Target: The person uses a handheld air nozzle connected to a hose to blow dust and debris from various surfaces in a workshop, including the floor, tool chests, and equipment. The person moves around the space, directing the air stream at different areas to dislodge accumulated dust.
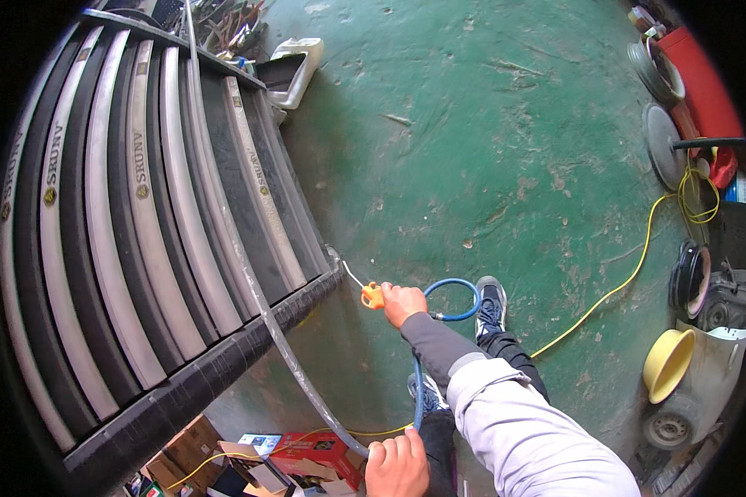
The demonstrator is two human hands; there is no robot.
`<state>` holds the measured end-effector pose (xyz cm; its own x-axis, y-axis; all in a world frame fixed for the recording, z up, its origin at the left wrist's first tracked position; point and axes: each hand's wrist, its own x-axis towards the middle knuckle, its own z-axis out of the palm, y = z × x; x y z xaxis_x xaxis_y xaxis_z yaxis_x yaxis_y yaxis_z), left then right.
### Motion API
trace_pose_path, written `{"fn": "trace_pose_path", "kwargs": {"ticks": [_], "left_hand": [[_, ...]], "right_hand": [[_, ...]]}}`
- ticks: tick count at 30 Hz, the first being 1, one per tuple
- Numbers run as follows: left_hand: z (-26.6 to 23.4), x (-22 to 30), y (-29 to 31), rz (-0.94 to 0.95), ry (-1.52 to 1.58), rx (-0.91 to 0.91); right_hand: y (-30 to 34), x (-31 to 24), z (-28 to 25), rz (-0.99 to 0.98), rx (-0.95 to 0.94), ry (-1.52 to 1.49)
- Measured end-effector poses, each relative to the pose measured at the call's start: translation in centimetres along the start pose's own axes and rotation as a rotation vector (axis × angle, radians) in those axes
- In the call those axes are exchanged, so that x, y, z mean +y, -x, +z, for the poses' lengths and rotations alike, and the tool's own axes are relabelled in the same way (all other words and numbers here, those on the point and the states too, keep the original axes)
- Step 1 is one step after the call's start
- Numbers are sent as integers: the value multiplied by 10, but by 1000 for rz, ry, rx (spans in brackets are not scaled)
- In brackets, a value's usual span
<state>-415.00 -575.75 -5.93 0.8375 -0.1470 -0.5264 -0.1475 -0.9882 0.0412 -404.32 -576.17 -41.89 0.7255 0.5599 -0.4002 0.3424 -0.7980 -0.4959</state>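
Observation:
My right hand (405, 305) is closed round an orange air blow gun (374, 296). Its thin pale nozzle (352, 272) points at the near right corner of a large black surface with pale metal strips (145, 157). From the gun a blue hose (453, 282) loops out and passes behind my right forearm. Lower down, my left hand (399, 465) closes round the hose where the blue length and a grey hose (286, 348) meet its grip; the join itself is hidden. That grey hose lies across the striped surface and hangs over its dark near edge (199, 371).
Cardboard boxes (192, 443) and a red box (319, 455) sit below the near edge. On the green floor (489, 149) a yellow cord (613, 294) runs to the right, where wheel rims, a yellow rim (668, 365) and a red cylinder (704, 87) stand. A cut white jug (300, 73) lies far left.

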Motion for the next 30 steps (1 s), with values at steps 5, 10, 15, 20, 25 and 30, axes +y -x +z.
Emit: {"fn": "trace_pose_path", "kwargs": {"ticks": [5, 10, 15, 20, 25, 30], "left_hand": [[2, 3, -4, -2, -19, 21], [10, 2, -4, -23, -11, 3], [8, 1, 1, -45, 19, -17], [4, -2, 7, -76, 1, 14], [-10, -4, 16, -89, -10, 40], [-28, -4, 28, -75, 13, 67]], "right_hand": [[-2, 4, -1, -96, -4, -57], [-1, 4, 2, -22, -7, -142], [-30, -19, -25, -84, 62, -231], [-69, -48, -73, -30, 182, -364], [-42, -59, -107, -340, 187, -440], [-2, -74, -131, -238, 164, -585]]}}
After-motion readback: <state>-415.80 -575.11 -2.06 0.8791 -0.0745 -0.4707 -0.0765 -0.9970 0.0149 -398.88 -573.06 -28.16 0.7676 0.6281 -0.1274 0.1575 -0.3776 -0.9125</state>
